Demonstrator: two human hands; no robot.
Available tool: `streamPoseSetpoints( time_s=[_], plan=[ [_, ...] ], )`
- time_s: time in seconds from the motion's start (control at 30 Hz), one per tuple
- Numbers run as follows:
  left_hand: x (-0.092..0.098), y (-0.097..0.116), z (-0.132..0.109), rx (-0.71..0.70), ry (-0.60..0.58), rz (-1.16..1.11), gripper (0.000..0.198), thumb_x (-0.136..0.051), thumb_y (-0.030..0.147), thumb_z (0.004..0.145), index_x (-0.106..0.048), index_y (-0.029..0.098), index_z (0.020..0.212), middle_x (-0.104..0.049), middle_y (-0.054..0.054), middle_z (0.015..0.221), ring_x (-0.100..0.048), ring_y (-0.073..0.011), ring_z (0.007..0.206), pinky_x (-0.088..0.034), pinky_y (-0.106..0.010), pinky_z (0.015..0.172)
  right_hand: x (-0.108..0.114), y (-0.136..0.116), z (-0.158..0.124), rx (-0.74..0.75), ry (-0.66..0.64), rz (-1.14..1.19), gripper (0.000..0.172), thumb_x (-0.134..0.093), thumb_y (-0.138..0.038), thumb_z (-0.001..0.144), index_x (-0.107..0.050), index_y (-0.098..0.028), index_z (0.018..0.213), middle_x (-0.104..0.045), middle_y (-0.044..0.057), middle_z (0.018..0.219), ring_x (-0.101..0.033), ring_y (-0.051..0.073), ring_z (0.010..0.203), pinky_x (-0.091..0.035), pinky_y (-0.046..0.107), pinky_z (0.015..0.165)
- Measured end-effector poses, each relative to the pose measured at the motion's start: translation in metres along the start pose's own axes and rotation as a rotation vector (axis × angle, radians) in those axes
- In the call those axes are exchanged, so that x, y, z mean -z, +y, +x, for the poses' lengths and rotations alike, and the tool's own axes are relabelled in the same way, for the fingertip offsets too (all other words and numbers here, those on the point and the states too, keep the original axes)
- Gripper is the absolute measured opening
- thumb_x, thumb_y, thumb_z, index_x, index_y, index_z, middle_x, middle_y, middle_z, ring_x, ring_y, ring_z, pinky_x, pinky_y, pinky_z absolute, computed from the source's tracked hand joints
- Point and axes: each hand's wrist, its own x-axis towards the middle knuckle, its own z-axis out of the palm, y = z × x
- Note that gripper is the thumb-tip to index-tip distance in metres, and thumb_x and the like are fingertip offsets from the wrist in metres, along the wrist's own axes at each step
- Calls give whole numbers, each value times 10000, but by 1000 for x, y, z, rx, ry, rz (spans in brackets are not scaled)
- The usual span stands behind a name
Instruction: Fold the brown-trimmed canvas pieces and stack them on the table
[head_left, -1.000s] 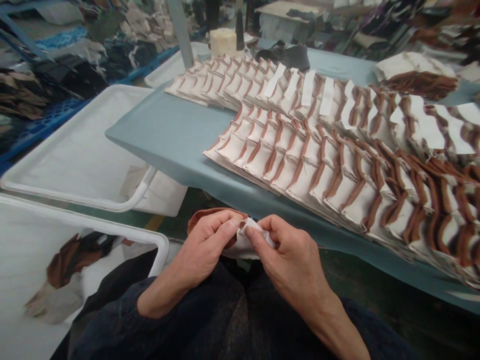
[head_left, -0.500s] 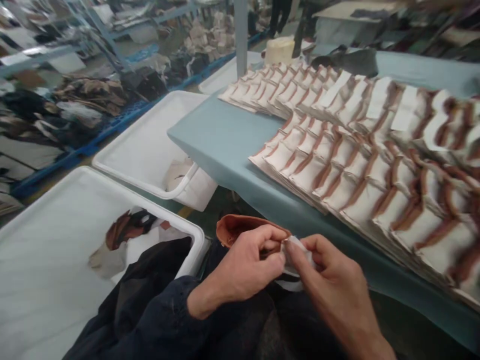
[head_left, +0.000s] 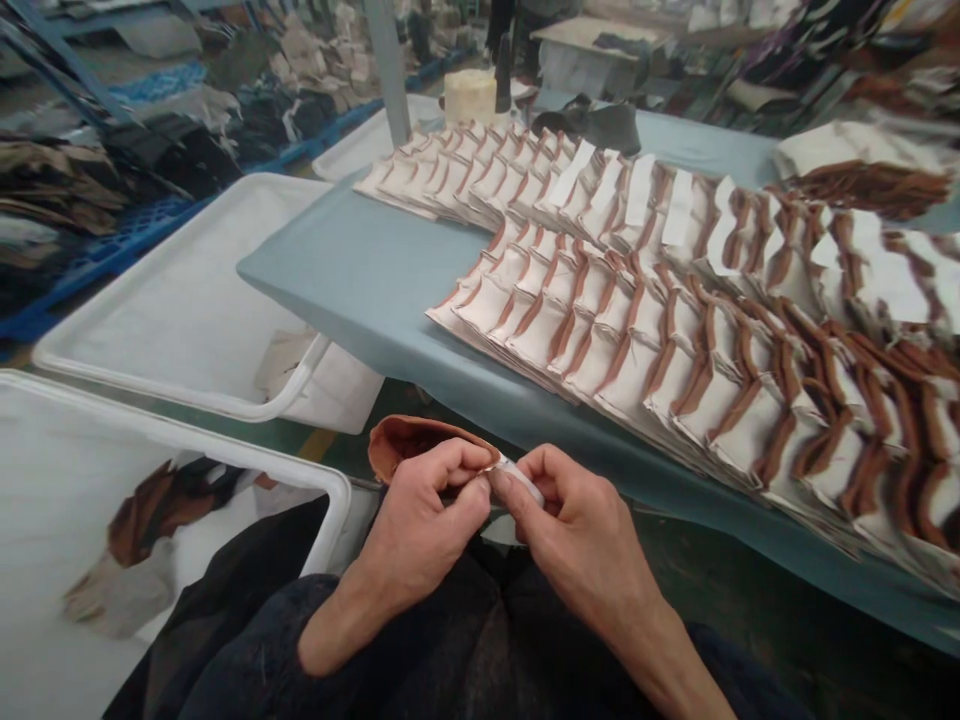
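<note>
Pinching the piece: by the look of it, you are at fine fingertip work where the brown side of the curved piece meets its white part; what exactly is being done there is hidden by your fingers.
Next move at the pinch: as a judgement, it calls for both grips kept close and level, with small thumb pressure so the soft edge does not slip or crease.
Left hand: your left hand is closed, thumb and forefinger meeting at the join, with the brown curve arching out behind the knuckles.
Right hand: your right hand is closed too, thumb pressed on the white part and fingers curled beneath; the gap between thumb and fingers is slight.
Curved piece: you have it above your lap, just outside the near edge of the worktop, towards its left corner.
Stacked rows: before you, a front row of brown-and-white pieces follows the near edge; a back row lies behind it, with white strips on top.
Bin: at your left, a white bin holds scraps.
</note>
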Motion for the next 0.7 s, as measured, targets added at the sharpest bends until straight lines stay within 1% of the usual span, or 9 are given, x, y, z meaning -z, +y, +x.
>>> streamPoseSetpoints(
  time_s=[0.1, 0.2, 0.37, 0.47, 0.53, 0.6, 0.7],
  plan=[
    [2, 5, 2, -23, -15, 12, 177, -536, 200, 852, -700, 148, 892, -726, 22, 720, -642, -106, 624, -500, -185, 603, 7, -5, 0, 43, 8, -46, 389, -510, -580, 951, -596, -257, 751, -675, -9, 589, -627, 199, 543, -310, 278, 557],
    [4, 9, 3, -31, -12, 25, 173, -543, 198, 858, -700, 147, 910, -713, 24, 732, -662, -108, 647, -507, -175, 602, 12, -9, 1, 89, 33, -77, 389, -473, -543, 980, -619, -253, 765, -696, -4, 624, -630, 192, 546, -311, 284, 578],
    [2, 11, 3, -48, -2, 52, 151, -554, 196, 865, -695, 154, 900, -658, 42, 676, -670, -113, 645, -516, -173, 601, 14, -9, 2, 79, 86, -165, 361, -494, -520, 952, -588, -248, 734, -673, -11, 598, -592, 183, 515, -264, 291, 581],
    [0, 11, 3, -53, -1, 69, 174, -549, 196, 871, -712, 154, 917, -710, 24, 734, -664, -114, 655, -516, -185, 620, 14, -8, 2, 72, 135, -218, 322, -537, -520, 919, -606, -252, 754, -626, -21, 559, -562, 186, 512, -235, 293, 577],
    [0, 10, 4, -50, -7, 69, 190, -544, 199, 870, -721, 153, 922, -735, 13, 756, -647, -116, 650, -502, -191, 609, 15, -6, 3, 88, 161, -217, 289, -563, -511, 902, -633, -253, 791, -609, -28, 559, -549, 184, 521, -239, 293, 577],
    [1, 11, 4, -45, -21, 61, 195, -542, 207, 861, -722, 148, 904, -743, 2, 765, -640, -124, 661, -496, -199, 611, 16, -3, 6, 112, 143, -156, 268, -581, -499, 898, -655, -249, 833, -622, -27, 605, -553, 178, 550, -274, 291, 583],
    [3, 13, 5, -41, -41, 54, 205, -547, 220, 848, -730, 134, 882, -737, -12, 784, -639, -136, 691, -501, -214, 641, 18, 3, 11, 124, 25, 12, 238, -603, -463, 899, -673, -236, 889, -647, -19, 703, -568, 169, 617, -349, 282, 598]
  ],
)
